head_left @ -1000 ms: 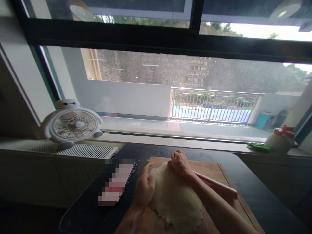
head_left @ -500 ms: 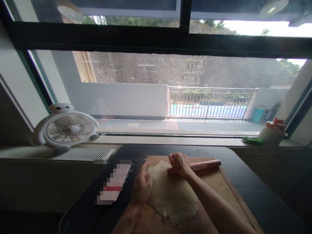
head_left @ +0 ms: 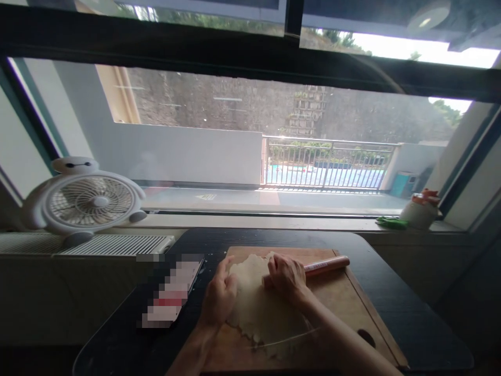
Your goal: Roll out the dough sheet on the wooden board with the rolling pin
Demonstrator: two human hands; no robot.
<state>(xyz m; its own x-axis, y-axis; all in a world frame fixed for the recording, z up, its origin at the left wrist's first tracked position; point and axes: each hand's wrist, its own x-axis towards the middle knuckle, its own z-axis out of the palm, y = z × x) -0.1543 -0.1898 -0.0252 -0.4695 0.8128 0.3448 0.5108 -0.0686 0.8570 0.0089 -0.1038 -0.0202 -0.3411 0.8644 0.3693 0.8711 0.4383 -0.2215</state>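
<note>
A pale sheet of dough [head_left: 256,308] lies flattened on a wooden cutting board [head_left: 344,303] on a black table [head_left: 399,313]. My right hand [head_left: 285,275] presses on a wooden rolling pin [head_left: 326,265] that lies across the far part of the dough, its free end pointing right. My left hand [head_left: 219,297] rests on the dough's left edge with the fingers curled against it.
A phone [head_left: 172,295] lies on the table left of the board. A white fan [head_left: 84,201] stands on the radiator cover at the left. On the window sill at the right are a white jar [head_left: 420,211] and a green item [head_left: 391,223].
The rolling pin swung from lying diagonally under my right arm to lying crosswise on the far part of the dough. My right hand stays on it; the camera tilted slightly.
</note>
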